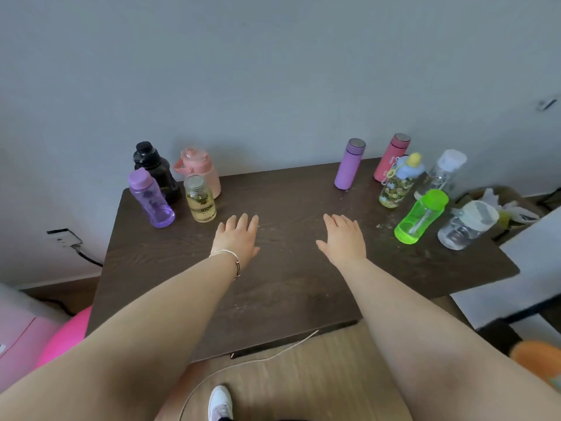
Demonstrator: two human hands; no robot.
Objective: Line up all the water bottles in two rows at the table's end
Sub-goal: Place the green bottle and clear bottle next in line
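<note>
Water bottles stand in two groups on the dark wooden table [288,284]. At the far left are a black jug [153,168], a pink jug [198,170], a clear purple bottle [150,199] and a yellowish glass bottle [200,199]. At the far right are a purple flask [349,164], a red-pink flask [391,158], a patterned bottle with a yellow cap [399,182], a clear white-capped bottle [440,174], a green bottle [420,217] and a clear wide bottle [467,224]. My left hand [238,237] and my right hand [344,238] rest flat mid-table, holding nothing.
A grey wall runs behind the table. A white cord [243,363] hangs off the near edge over the wood floor, by my white shoe [220,404]. A pink object [65,338] sits at the left, and a white surface [534,268] and clutter lie at the right.
</note>
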